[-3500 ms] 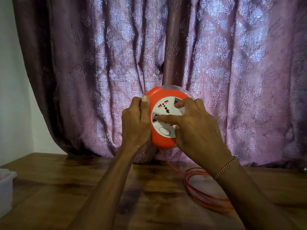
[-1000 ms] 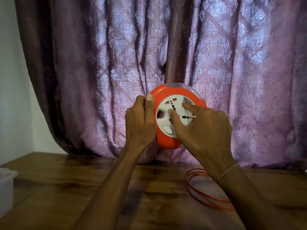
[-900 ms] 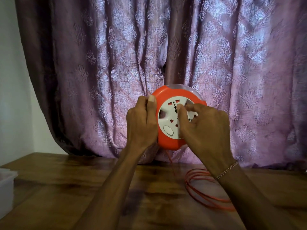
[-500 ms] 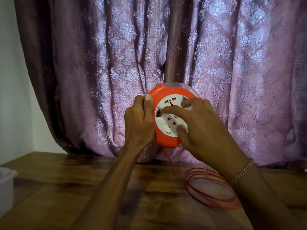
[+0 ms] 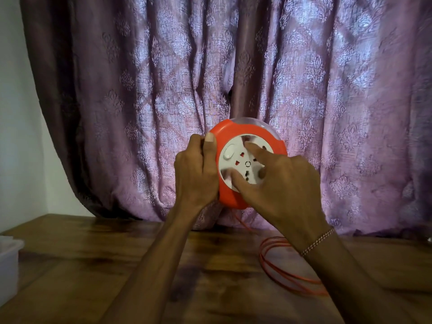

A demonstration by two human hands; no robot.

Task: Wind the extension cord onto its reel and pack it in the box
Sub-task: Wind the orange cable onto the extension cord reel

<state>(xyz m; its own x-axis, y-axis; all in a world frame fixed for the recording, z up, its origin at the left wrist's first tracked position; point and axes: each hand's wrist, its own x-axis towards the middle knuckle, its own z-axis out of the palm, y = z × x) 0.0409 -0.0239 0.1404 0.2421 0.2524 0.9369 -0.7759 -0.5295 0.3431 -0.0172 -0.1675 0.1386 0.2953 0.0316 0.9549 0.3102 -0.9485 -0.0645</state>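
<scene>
A round orange reel (image 5: 236, 132) with a white socket disc (image 5: 240, 160) is held up in the air above the table, in front of the curtain. My left hand (image 5: 196, 174) grips the reel's left rim, thumb up along its edge. My right hand (image 5: 280, 183) has its fingers spread on the white disc, fingertips pressed into its recesses. An orange cord (image 5: 275, 270) hangs from under the reel and lies in loose loops on the table to the right, partly hidden by my right forearm.
A brown wooden table (image 5: 93, 265) fills the lower view. A white plastic box (image 5: 9, 265) sits at its left edge. A purple patterned curtain (image 5: 163, 78) hangs close behind the reel, and a pale wall (image 5: 16, 136) is on the left.
The white disc has turned under my right fingers; its round button went from lower left to upper left. The cord loops on the table have shifted and shrunk a little.
</scene>
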